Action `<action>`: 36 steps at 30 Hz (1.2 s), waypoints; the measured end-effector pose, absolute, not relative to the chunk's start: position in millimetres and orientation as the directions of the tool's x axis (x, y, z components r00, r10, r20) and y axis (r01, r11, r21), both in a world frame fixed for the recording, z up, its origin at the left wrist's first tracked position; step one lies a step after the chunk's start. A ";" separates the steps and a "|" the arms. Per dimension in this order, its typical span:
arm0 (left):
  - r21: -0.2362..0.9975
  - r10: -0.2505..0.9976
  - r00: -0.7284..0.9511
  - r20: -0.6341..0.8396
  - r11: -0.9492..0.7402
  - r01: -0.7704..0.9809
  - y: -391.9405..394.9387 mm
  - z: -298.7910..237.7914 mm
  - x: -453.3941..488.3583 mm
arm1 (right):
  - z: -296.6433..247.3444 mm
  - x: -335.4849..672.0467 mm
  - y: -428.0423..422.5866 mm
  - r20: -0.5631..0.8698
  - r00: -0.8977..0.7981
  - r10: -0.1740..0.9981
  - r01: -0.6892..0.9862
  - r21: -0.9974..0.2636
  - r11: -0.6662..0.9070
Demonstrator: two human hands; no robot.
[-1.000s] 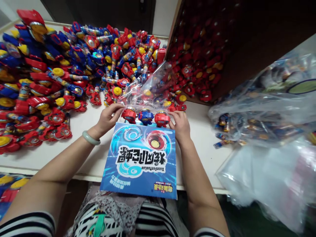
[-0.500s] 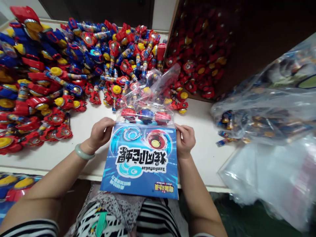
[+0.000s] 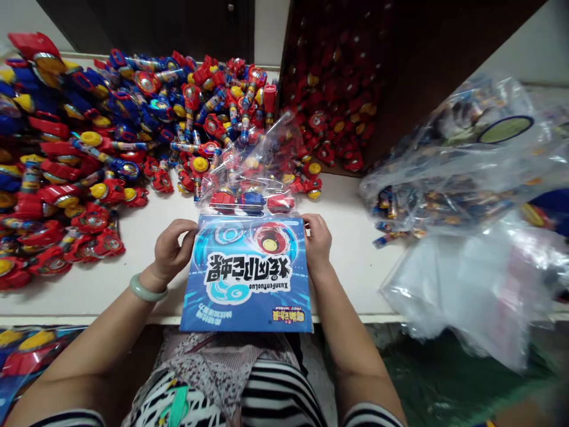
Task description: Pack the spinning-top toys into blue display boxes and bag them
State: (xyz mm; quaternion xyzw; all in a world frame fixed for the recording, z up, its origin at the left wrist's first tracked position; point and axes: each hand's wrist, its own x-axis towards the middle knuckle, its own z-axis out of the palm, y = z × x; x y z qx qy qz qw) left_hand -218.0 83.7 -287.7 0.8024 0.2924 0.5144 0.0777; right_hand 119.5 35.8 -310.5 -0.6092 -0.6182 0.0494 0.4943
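With left hand (image 3: 174, 249) and right hand (image 3: 317, 242), we pinch the likely slippery clear bag (image 3: 267, 170) at the presumably light, stiff blue box (image 3: 246, 273)'s far corners.

- I have a flat blue box (image 3: 249, 296) in front of me, its printed face up and its black title characters upside down from where I look; the small "XuanFenTuoLuo" lettering is upside down too.
- Its far end shows printed swirls, one pale blue and one red around a yellow centre; its near edge reaches just past the table edge (image 3: 347, 319).
- Just beyond its far edge I see three toys in a row: red (image 3: 222, 201), blue (image 3: 252, 201), red (image 3: 280, 203).
- A clear plastic bag (image 3: 249, 172) covers them, crumpled, its opening at my box's far end.
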 end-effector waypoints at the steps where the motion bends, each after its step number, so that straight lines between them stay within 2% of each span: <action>1: 0.427 0.550 0.306 0.778 -0.818 0.385 84.3 -287.5 -218.5 | -310.7 117.2 34.5 0.546 0.274 0.792 0.669 -0.699 0.250; 4: 0.418 0.546 0.349 0.761 -0.825 0.380 85.6 -285.0 -219.6 | -310.1 111.4 30.3 0.503 0.412 0.760 0.561 -0.797 0.223; 8: 0.401 0.544 0.420 0.727 -0.832 0.384 89.6 -277.6 -222.4 | -308.1 105.8 35.2 0.405 0.511 0.758 0.427 -0.885 0.185; 11: 0.350 0.509 0.511 0.693 -0.856 0.379 93.0 -271.4 -227.0 | -310.2 102.1 38.1 0.453 0.548 0.703 0.390 -0.882 0.265; 14: 0.308 0.480 0.587 0.652 -0.875 0.373 93.4 -267.8 -231.7 | -316.7 102.0 29.1 0.613 0.499 0.612 0.484 -0.783 0.390; 17: 0.324 0.492 0.590 0.640 -0.869 0.374 90.9 -268.7 -233.9 | -322.1 107.9 14.1 0.687 0.369 0.626 0.576 -0.697 0.426; 22: 0.417 0.550 0.535 0.641 -0.835 0.359 87.1 -279.2 -235.1 | -311.2 121.6 8.0 0.652 0.313 0.691 0.609 -0.696 0.381; 25: 0.508 0.649 0.433 0.626 -0.760 0.406 85.1 -289.5 -233.6 | -300.8 125.5 9.0 0.580 0.230 0.782 0.648 -0.691 0.321; 28: 0.600 0.732 0.350 0.585 -0.680 0.421 82.2 -298.5 -227.6 | -302.6 123.4 -1.4 0.618 0.208 0.758 0.689 -0.643 0.335; 32: 0.616 0.704 0.298 0.645 -0.709 0.343 74.7 -303.4 -221.2 | -318.8 116.7 -25.5 0.725 0.152 0.672 0.661 -0.581 0.476; 36: 0.549 0.625 0.357 0.694 -0.780 0.299 53.5 -304.4 -229.3 | -322.3 111.8 -30.9 0.699 0.098 0.708 0.686 -0.563 0.461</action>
